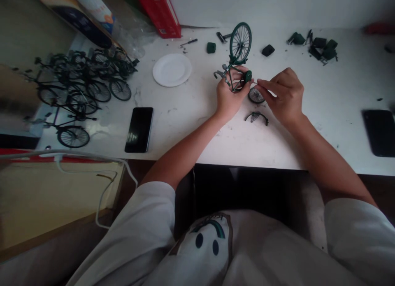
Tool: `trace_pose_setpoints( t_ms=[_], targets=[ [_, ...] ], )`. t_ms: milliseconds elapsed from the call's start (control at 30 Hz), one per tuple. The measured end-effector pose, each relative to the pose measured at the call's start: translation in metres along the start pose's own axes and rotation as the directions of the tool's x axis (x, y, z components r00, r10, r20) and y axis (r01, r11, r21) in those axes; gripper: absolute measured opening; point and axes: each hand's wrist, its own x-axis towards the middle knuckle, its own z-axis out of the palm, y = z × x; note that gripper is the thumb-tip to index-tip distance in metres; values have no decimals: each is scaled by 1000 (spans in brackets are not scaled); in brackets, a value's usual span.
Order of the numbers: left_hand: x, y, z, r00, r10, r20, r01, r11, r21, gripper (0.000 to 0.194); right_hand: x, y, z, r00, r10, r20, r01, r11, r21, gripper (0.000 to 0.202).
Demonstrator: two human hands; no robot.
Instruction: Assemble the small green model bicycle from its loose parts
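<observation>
My left hand (232, 91) is closed around the frame of a small green model bicycle (232, 68), which has one spoked wheel (241, 43) pointing away from me. A round green part (247, 75) sits on the frame by my left thumb. Close to it, my right hand (283, 92) pinches with thumb and forefinger; a tiny pale thing shows at the fingertips, too small to name. On the table below the hands lie a loose spoked wheel (256, 96) and a curved dark mudguard-like piece (256, 118).
Several assembled model bicycles (86, 78) crowd the left side. Near them are a phone (139, 129), a white plate (172, 70) and a small screwdriver (189, 42). Green parts (322, 49) lie at the back right; a black phone-like slab (379, 132) lies far right.
</observation>
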Motion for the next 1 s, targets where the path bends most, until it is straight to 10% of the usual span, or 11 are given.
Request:
trace_pose_setpoints(
  t_ms=[433,667,833,1000],
  targets=[
    [-4,5,-3,991,64,-115,-84,981,-175,41,-8,-8,2,983,-99,152,146,930,-338,59],
    [-5,2,-4,986,143,-87,-152,982,-108,46,-10,-30,7,976,169,136,-187,973,133,70],
    [-4,4,-7,970,227,-86,-232,971,-63,42,-5,-39,10,856,395,334,-515,706,486,68],
    [0,9,-15,964,254,-82,-255,967,1,40,0,-41,10,820,419,389,-572,592,568,65]
  ],
)
